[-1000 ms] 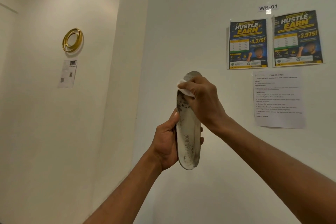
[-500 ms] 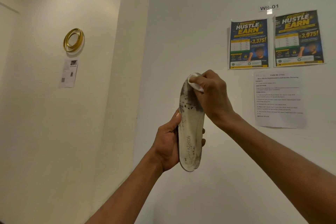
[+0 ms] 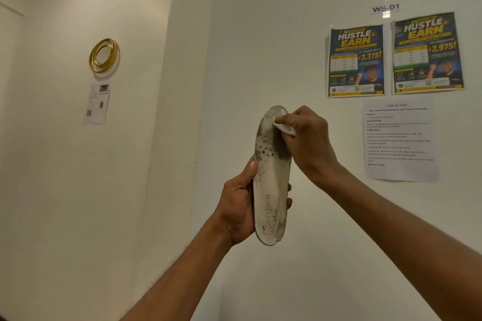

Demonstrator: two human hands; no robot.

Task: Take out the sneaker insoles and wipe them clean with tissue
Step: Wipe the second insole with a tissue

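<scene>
While 1 insole (image 3: 271, 185) is already out & held upright in front of the wall, wiping looks only partly done: dark grime shows mid-sole & near the heel by the "FASHION" print. L hand (image 3: 238, 210) wraps round its lower half; R hand (image 3: 307, 138) pinches a wad of tissue (image 3: 283, 126) against the toe end. No sneaker or 2nd insole in view, so that part prob. remains.

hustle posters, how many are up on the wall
2. First poster hangs above the task sheet; second poster hangs just beside it, nearer the frame's edge. None looks hidden.
</scene>
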